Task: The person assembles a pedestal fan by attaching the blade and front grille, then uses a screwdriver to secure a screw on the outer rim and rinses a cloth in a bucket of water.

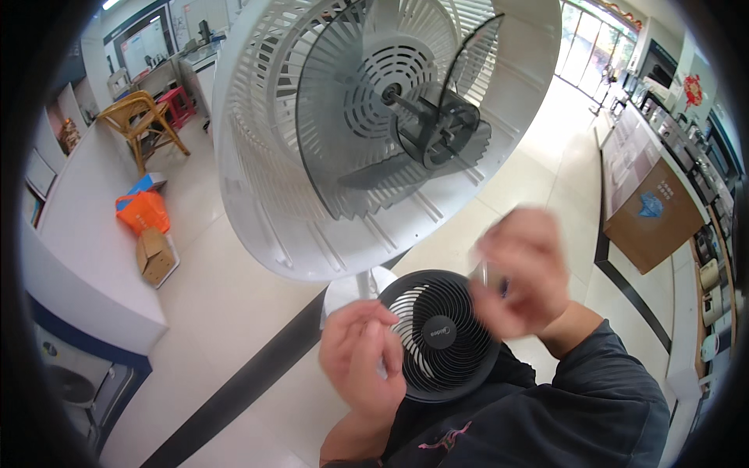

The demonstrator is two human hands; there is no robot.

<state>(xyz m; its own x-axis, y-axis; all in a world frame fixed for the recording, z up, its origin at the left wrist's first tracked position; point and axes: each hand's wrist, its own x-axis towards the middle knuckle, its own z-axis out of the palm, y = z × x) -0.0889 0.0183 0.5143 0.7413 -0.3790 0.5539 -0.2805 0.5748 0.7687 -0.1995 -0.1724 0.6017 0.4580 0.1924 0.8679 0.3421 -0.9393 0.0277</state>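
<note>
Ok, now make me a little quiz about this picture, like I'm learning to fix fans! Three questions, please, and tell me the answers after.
1. True or false: the see-through grey fan blade shows inside the rim of the white housing.

2. What colour is the bag on the floor at the left?
A) Green
B) Orange
C) Black

3. Which looks blurrier, the left hand or the right hand?

Key: 1. True. 2. B, orange. 3. The right hand.
</note>
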